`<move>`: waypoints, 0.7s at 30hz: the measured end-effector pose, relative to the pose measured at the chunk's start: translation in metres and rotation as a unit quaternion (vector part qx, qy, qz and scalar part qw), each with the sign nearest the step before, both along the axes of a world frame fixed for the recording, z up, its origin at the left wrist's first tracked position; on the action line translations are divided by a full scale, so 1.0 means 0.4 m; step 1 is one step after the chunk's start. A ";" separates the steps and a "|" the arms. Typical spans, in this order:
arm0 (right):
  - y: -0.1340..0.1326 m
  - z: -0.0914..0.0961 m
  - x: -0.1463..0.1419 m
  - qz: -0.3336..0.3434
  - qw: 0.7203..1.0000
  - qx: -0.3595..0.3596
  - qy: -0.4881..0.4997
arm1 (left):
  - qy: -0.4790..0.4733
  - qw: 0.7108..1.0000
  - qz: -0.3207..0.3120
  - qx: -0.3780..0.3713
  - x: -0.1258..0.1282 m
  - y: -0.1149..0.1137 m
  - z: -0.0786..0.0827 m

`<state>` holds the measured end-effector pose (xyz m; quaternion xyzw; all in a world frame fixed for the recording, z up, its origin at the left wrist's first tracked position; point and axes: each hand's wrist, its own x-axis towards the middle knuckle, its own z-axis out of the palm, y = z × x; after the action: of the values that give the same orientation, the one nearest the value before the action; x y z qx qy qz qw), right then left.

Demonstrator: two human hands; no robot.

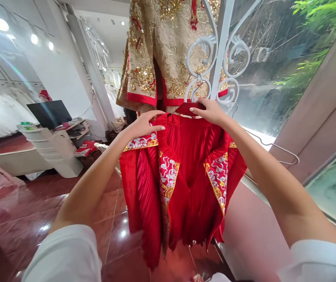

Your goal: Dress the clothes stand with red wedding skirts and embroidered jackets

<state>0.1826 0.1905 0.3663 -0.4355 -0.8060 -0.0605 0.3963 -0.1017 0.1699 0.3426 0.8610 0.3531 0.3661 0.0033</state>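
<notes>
A red pleated skirt point(185, 176) with embroidered white and gold panels hangs from a red hanger point(189, 108) in front of me. My left hand point(144, 124) rests on the skirt's top left edge, fingers stretched over the waistband. My right hand point(211, 111) is closed over the hanger's right end. The hanger's metal hook sits by a white scrolled metal rack point(214, 58). A gold embroidered jacket point(168, 51) with red trim hangs behind and above the skirt.
A white desk point(53, 149) with a dark monitor point(49, 113) stands at the left on the glossy red tile floor point(24, 196). White gowns line the left wall. A large window point(273, 58) with a ledge runs along the right.
</notes>
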 end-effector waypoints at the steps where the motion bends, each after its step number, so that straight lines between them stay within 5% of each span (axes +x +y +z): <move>1: -0.004 -0.008 0.011 0.012 1.000 0.013 0.011 | 0.007 1.000 -0.006 0.010 0.017 -0.009 -0.006; 6: -0.056 -0.041 0.133 -0.003 0.994 0.057 0.091 | -0.045 0.997 0.025 0.056 0.031 -0.004 -0.055; 12: -0.101 -0.087 0.301 0.023 0.999 -0.025 -0.002 | -0.152 0.988 0.028 0.021 0.042 0.025 -0.065; 16: -0.068 -0.120 0.304 0.004 0.999 0.024 0.045 | -0.234 0.971 0.023 -0.052 0.050 0.055 -0.052; 21: -0.036 -0.126 0.277 -0.048 0.978 -0.008 0.204 | -0.317 0.947 0.041 -0.038 0.060 0.076 -0.052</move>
<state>0.2934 0.1760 0.3160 -0.4800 -0.6871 0.0175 0.5451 -0.0777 0.2002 0.3219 0.6846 0.3829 0.6058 0.1330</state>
